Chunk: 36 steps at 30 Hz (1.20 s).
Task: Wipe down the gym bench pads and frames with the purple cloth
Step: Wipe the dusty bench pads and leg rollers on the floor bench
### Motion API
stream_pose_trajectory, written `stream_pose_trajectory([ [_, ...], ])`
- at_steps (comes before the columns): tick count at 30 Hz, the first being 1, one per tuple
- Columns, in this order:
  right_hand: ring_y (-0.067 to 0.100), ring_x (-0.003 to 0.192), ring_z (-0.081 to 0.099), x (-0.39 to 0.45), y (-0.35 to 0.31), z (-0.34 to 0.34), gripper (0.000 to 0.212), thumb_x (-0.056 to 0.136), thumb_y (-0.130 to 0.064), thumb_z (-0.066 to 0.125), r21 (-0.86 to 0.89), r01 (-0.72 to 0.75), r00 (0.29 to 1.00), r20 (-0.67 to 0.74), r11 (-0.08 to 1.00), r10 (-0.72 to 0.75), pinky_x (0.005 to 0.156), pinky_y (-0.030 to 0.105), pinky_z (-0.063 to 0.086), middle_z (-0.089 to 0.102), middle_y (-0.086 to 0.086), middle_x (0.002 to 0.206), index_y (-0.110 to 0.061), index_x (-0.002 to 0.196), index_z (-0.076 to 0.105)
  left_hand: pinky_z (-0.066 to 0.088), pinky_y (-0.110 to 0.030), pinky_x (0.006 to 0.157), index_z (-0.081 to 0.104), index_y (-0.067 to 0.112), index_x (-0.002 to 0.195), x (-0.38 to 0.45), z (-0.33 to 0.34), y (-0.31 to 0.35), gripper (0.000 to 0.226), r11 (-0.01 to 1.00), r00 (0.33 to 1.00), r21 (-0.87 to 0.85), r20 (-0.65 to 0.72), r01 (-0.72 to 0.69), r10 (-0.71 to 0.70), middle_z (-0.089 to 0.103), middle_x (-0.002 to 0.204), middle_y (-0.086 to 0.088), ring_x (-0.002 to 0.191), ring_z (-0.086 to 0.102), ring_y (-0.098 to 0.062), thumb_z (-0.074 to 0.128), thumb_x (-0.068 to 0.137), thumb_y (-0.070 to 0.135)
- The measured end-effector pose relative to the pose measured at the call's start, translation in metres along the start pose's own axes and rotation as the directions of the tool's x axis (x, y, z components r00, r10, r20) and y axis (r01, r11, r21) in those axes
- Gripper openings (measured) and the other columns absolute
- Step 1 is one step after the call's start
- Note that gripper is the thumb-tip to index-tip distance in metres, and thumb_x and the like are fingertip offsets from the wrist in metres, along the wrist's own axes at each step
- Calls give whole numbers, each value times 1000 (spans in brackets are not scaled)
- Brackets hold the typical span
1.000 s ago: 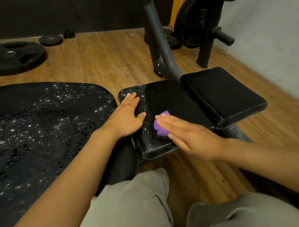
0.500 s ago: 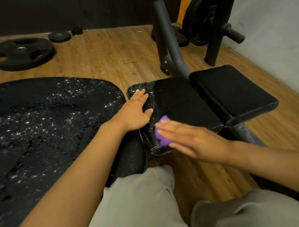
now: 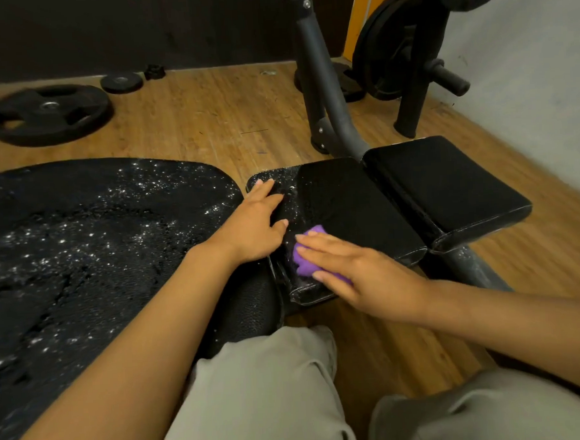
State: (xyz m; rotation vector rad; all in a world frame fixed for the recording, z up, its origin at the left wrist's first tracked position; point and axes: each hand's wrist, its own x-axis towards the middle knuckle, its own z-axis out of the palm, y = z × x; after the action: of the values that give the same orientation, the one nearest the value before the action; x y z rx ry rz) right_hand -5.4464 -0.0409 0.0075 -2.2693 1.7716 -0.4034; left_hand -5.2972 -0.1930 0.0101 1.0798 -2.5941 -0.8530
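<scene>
A small black bench pad lies in front of me, speckled with white droplets along its left side. A second black pad sits beside it on the right. My right hand presses the bunched purple cloth flat against the near left part of the first pad, fingers straight. My left hand rests flat on that pad's left edge, fingers extended. A large black bench pad covered in droplets fills the left. The grey frame tube rises behind the small pads.
My knees in grey trousers are at the bottom. On the wooden floor lie a large weight plate and a small plate at far left. A rack with weight plates stands at the back right, near the grey wall.
My right hand and the purple cloth have stayed on the near left part of the pad, shifting only slightly. The left hand stays on the pad's edge. The view has tilted.
</scene>
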Motion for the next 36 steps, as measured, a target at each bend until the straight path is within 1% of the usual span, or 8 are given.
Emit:
stream_pose_trajectory([
  [3,1,143,13,-4,1,7,49,99,-25,47,16,-69,996,-59,998,69,115,11,8,25,-7,155,-17,146,36,1,-28,119,30,11,149,-20,-14,-16,60,992,998,124,-62,24,-16,8,162,-6,149,-3,-18,53,97,29],
  [10,1,144,14,35,1,7,46,100,-30,44,50,90,994,62,995,-93,115,11,9,28,-10,154,-20,144,39,0,-32,121,14,12,153,-50,-36,-46,77,938,977,278,-25,209,-211,2,162,-3,149,-4,-17,44,95,52],
  [17,17,145,18,123,44,0,46,101,-22,42,-19,-178,983,-45,984,177,115,25,12,27,3,156,-13,146,35,-6,-27,119,8,14,154,-56,-32,-45,74,931,983,317,-40,182,-179,-3,162,0,148,-8,-14,34,97,53],
  [22,0,142,21,52,9,-4,43,97,-24,50,79,173,973,140,982,-183,117,17,15,38,-8,148,-19,140,46,-6,-29,120,4,14,154,-54,-31,-46,73,913,982,366,-18,180,-186,-7,162,-2,148,-10,-15,29,98,54],
  [26,-10,139,17,30,3,-16,43,98,-29,46,90,249,927,266,964,-264,111,6,12,37,-17,146,-23,140,45,-5,-30,120,1,13,154,-53,-32,-44,73,894,980,410,-2,181,-198,-9,162,-4,148,-10,-17,26,99,54],
  [31,6,138,32,104,19,-5,40,99,-28,43,-69,172,981,99,983,-164,114,25,28,45,-4,145,-19,138,47,-7,-29,120,0,14,154,-54,-33,-42,72,890,978,415,5,188,-209,-11,161,-3,148,-12,-16,24,99,54],
  [33,21,124,47,149,29,5,32,99,-24,42,-143,75,996,61,987,-66,102,41,42,52,5,132,-13,127,53,-7,-29,120,0,15,154,-55,-34,-40,72,889,976,416,9,192,-215,-12,161,-2,148,-12,-15,24,99,54],
  [36,30,106,54,197,37,11,28,99,-24,38,-152,-146,988,18,977,151,89,46,45,55,12,116,-7,113,55,-8,-29,120,-1,15,154,-55,-35,-40,73,889,976,418,22,187,-216,-12,161,-2,148,-13,-14,24,99,55],
])
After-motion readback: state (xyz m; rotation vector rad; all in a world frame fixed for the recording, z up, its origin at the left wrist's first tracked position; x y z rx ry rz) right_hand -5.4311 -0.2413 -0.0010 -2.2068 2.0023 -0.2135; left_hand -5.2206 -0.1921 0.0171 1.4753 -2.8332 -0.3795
